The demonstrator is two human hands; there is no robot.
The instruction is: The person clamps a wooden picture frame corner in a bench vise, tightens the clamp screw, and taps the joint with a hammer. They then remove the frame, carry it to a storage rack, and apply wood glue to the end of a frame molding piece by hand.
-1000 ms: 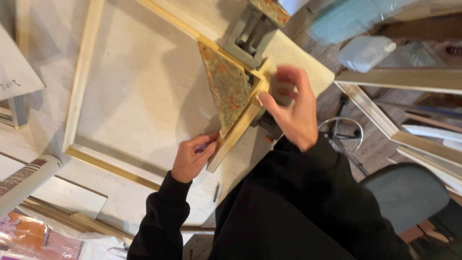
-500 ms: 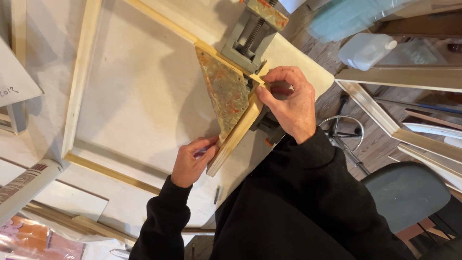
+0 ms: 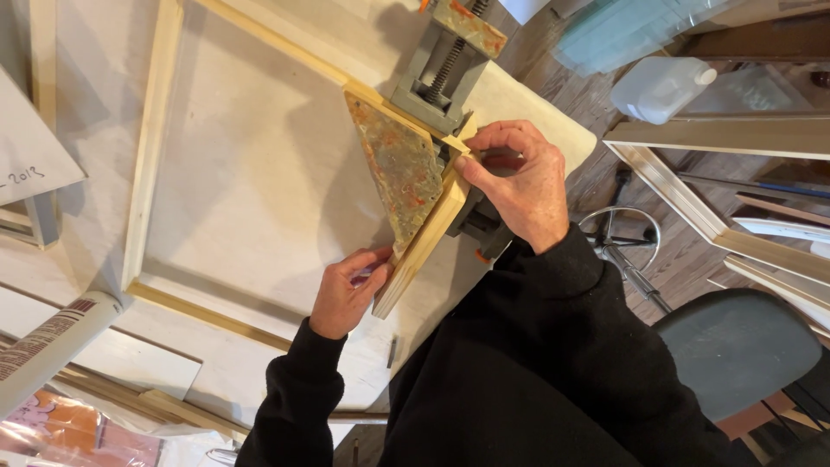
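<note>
The right hand (image 3: pixel 517 186) pinches down at the mitred corner, fingertips closed on the tip where two pale wooden moulding strips meet in the corner clamp (image 3: pixel 432 112). The left hand (image 3: pixel 347 290) curls round the free lower end of the short moulding strip (image 3: pixel 424 246), thumb and fingers gripping it against the worktop (image 3: pixel 259 173). That strip runs from the clamp toward the person, lying along the edge of the clamp's mottled, glue-spattered triangular plate (image 3: pixel 399 169). The longer strip (image 3: pixel 259 39) heads off up-left, part of a big open wooden frame (image 3: pixel 151 164) lying flat. A good joint here would seem to want both faces flush at the tip and the strip pressed tight to the plate. Off the worktop: a plastic jug (image 3: pixel 659 86), a grey stool seat (image 3: pixel 735 346), a cardboard tube (image 3: pixel 52 346).
</note>
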